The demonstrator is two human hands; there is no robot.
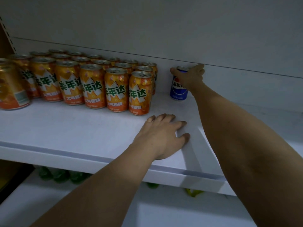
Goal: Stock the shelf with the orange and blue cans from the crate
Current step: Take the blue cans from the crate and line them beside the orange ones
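Right hand (191, 76) gripping upright blue can (177, 89) from above, left hand (164, 135) flat on shelf (73, 128)

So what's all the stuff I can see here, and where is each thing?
orange cans: about two dozen, orange with green lettering, upright in rows on the left half of the shelf
blue can: one, blue with a red and white logo, upright near the back, apart from the orange rows
shelf: one, white, spans the view
green bottles: several, green, partly hidden on the level below
yellow item: one, unclear, below the shelf edge
right hand: grip around the blue can's top
left hand: resting flat on the shelf, holding nothing
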